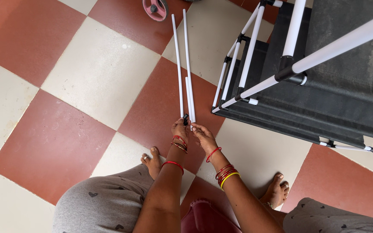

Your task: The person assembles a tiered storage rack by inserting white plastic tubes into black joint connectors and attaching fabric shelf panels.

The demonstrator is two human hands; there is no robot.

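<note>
Nearest to me, grey patterned trouser knees frame a dark red stool seat (201, 218), with bare feet resting on the tiles at either side. Both forearms, ringed with red and yellow bangles, extend forward over the floor.

The left hand (180, 128) pinches a small black connector (185, 119) at the near end of a white tube; the right hand (203, 136) has its fingers curled about the near tips of the white tubes (187, 64), just beside the left. I count three slim, smooth, round tubes: two long ones and a shorter one lying against them, all running away from me over the floor.

The checkered floor (87, 77) alternates glossy cream and brick-red square tiles; broad open room lies to the left of the tubes.

To the right stands a partly built rack (324, 86): white tubes joined by black corner fittings, carrying dark grey fabric shelves. Its nearest lower edge passes just right of the hands.

Farthest off, a pink round wheel-like object (155, 8) sits at the upper edge.
</note>
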